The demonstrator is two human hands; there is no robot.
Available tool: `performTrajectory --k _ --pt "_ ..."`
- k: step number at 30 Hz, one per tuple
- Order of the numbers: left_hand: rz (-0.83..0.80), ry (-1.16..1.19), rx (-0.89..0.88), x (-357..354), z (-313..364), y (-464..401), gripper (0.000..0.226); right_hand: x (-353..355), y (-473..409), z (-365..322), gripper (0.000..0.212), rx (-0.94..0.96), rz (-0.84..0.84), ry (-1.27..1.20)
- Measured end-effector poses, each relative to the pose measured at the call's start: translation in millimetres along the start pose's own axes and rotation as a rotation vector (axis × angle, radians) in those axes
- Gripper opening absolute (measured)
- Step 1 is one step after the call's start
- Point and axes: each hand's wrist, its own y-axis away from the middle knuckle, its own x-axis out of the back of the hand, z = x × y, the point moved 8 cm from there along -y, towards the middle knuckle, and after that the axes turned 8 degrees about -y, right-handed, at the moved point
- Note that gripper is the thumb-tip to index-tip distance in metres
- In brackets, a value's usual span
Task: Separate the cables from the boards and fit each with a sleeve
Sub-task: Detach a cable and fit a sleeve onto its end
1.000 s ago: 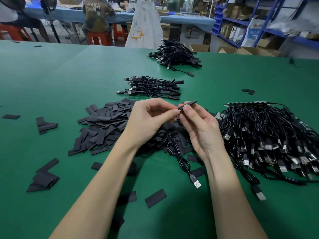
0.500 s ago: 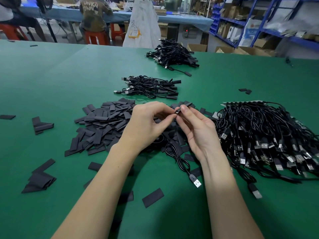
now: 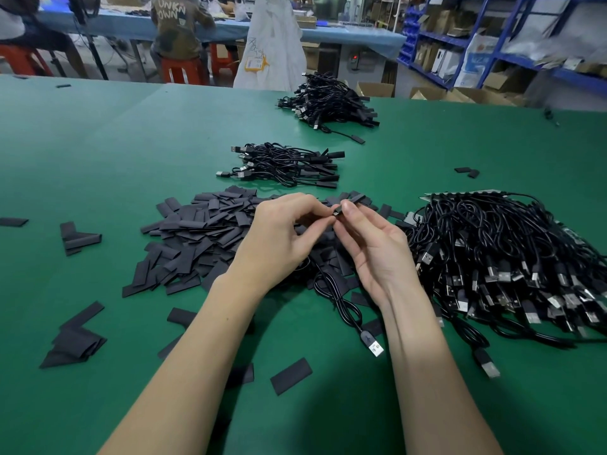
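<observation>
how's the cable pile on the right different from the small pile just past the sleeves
The right pile is much bigger and loosely tangled, with a strip of boards at its far edge; the small pile is neater, its cables lying roughly parallel and each ending in a black sleeve. Both hold black USB cables on the green table.

green table [image 3: 98,152] | sleeve heap [image 3: 197,231] | cable piles [image 3: 512,257] | stray sleeves [image 3: 290,376]
</observation>
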Motion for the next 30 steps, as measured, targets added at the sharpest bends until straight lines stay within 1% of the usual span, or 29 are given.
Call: performTrajectory --k 4,6,8,11,16,20,24,30 --pt "-0.016 0.028 0.022 -5.5 0.8 -0.1 0.005 1.4 -1.3 1.0 0.004 -0.007 0.036 0.042" --pt "-0.014 0.091 0.107 -8.9 -3.6 -0.6 0.004 1.6 -1.9 2.3 0.002 -0.019 0.061 0.049" --pt "-0.01 0.161 0.192 -11.9 -10.8 0.0 0.005 3.0 -1.9 1.1 0.008 -0.022 0.076 0.044" --pt "-0.038 0.211 0.252 -14.7 -14.4 2.6 0.004 5.0 -1.2 -4.1 0.01 0.006 0.09 0.067" --pt "-0.047 0.222 0.292 -15.7 -15.2 3.6 0.005 4.9 -0.2 -7.9 0.013 0.031 0.089 0.15" --pt "-0.095 0.229 0.315 -19.3 -18.7 4.1 0.006 5.5 -1.0 -13.0 0.022 0.055 0.103 0.237" --pt "-0.095 0.229 0.321 -20.7 -20.0 5.6 0.007 4.8 -2.4 -12.8 0.016 0.048 0.111 0.265" --pt "-0.095 0.24 0.315 -22.0 -18.7 7.1 0.006 8.1 -4.0 -10.5 0.016 0.024 0.096 0.225"
